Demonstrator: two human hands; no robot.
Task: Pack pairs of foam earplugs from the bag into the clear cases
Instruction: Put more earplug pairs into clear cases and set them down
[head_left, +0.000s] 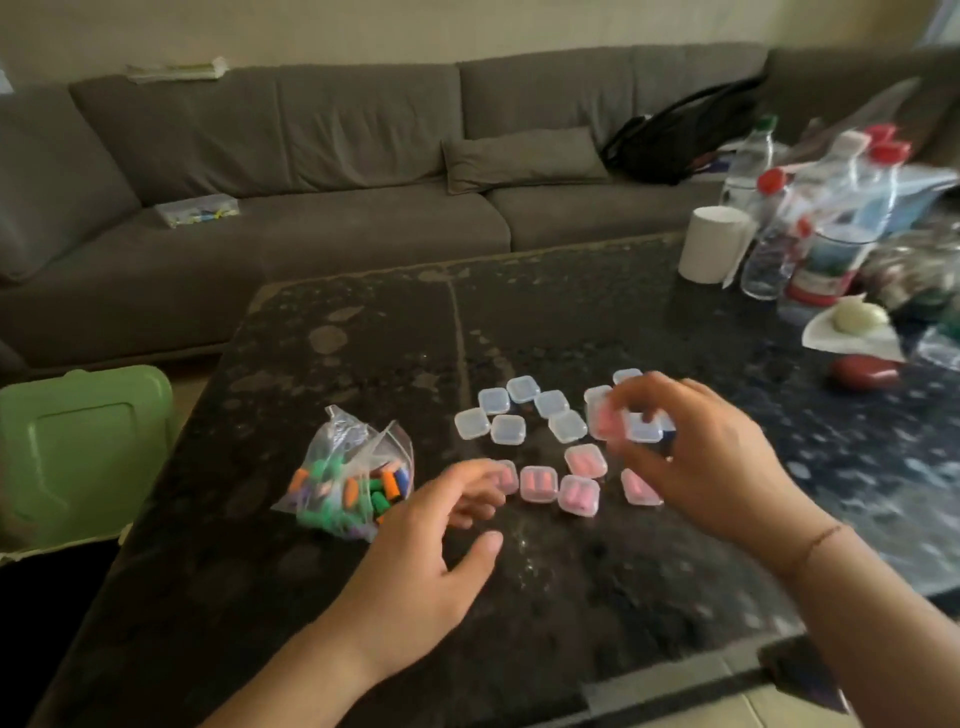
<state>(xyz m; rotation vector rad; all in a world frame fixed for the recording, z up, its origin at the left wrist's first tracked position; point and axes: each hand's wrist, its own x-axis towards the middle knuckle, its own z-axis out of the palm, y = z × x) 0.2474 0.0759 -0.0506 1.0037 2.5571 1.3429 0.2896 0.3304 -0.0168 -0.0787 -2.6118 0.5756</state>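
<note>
A clear plastic bag (348, 480) of orange, green, blue and purple foam earplugs lies on the dark table (363, 353). Several empty clear cases (506, 415) sit in a cluster behind several cases holding pink earplugs (576, 491). My right hand (696, 457) is raised over the cases and pinches a clear case with pink earplugs (605, 421) in its fingertips; the hand is blurred. My left hand (436, 540) hovers with relaxed, spread fingers just right of the bag, its fingertips at the leftmost pink-filled case (506, 475), holding nothing.
Water bottles (769, 249), a white paper roll (711, 244), a white plate with food (852, 325) and a red object (865, 371) crowd the table's far right. A green plastic bin (78, 452) stands left of the table. A grey sofa (311, 171) runs behind.
</note>
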